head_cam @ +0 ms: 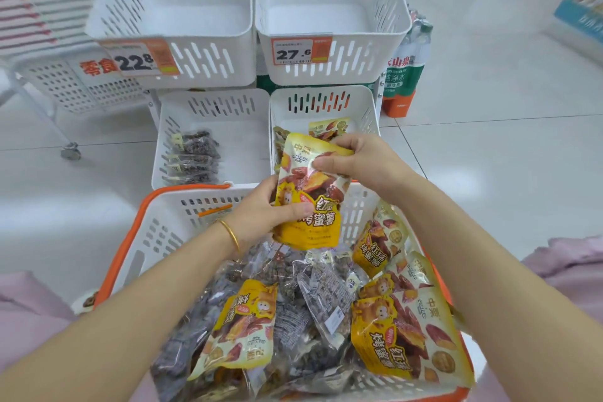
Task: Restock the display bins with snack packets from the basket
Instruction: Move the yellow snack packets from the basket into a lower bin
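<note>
Restock — yellow packet (308,199) gripped by left hand (261,215) and right hand (355,157).
Over basket (169,206); right bin (368,108) partly hidden behind it, dark packets (195,157) alongside.

glossy white tiled floor (489,81), a wheeled white rack (58,85) at left, bottled water packs (403,75) at right

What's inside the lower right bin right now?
The lower right bin holds yellow packets like the held packet. How many I cannot tell: the held packet and the right hand cover most of its floor.
</note>
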Tool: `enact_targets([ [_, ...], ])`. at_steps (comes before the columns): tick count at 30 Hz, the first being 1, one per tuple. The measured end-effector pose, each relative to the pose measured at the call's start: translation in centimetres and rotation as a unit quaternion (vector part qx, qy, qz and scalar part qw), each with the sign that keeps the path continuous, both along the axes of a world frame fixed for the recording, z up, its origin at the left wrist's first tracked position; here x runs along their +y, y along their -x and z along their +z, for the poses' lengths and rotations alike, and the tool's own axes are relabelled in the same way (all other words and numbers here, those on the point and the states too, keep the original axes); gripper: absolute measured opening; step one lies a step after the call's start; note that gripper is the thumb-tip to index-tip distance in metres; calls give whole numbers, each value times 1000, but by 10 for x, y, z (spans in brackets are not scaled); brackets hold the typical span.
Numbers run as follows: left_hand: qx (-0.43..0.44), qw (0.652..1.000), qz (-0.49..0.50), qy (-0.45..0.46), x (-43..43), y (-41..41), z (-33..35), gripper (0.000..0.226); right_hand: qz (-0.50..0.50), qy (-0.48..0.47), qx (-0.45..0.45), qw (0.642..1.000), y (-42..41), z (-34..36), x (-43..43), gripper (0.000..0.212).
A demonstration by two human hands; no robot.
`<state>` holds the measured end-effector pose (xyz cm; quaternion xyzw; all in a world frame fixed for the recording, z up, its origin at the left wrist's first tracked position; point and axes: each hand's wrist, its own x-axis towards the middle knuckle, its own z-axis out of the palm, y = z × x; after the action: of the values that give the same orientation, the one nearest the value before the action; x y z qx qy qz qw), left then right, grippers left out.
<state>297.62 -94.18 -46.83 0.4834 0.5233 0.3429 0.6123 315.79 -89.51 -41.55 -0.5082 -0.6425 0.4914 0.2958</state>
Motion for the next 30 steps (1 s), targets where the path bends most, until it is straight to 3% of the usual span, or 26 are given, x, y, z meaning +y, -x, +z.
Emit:
enact_targets([
  [3,-68,996,4,54,-4,6,2,59,-11,-36,-61,997,10,6,1,21],
  [6,-127,987,12,94,-8,9,1,61,-74,-21,-15,997,12,-1,2,35],
  [8,-165,979,15,119,-8,14,-1,59,-108,47,11,993,10,-10,5,46],
  [10,-202,969,15,145,-7,18,-3,66,-86,148,37,985,10,-19,4,42],
  [12,-246,954,13,171,-4,24,-7,84,-40,210,81,974,15,-27,-1,25],
  [14,-272,944,7,186,-2,28,-9,76,-16,182,66,981,17,-34,-2,13],
  [15,-277,942,9,191,-2,28,-10,64,-10,163,45,986,18,-37,-1,17],
  [17,-274,941,24,199,-3,28,-10,51,-13,143,16,990,18,-39,0,23],
  [21,-276,940,55,192,-1,24,-14,54,-52,144,18,988,20,-41,2,9],
  [24,-264,942,64,198,2,23,-19,51,-70,156,33,985,22,-41,3,13],
  [28,-179,962,72,192,10,19,-25,54,-94,174,11,980,19,-47,7,32],
  [30,-127,975,83,165,14,16,-26,49,-75,183,19,980,16,-48,10,26],
])
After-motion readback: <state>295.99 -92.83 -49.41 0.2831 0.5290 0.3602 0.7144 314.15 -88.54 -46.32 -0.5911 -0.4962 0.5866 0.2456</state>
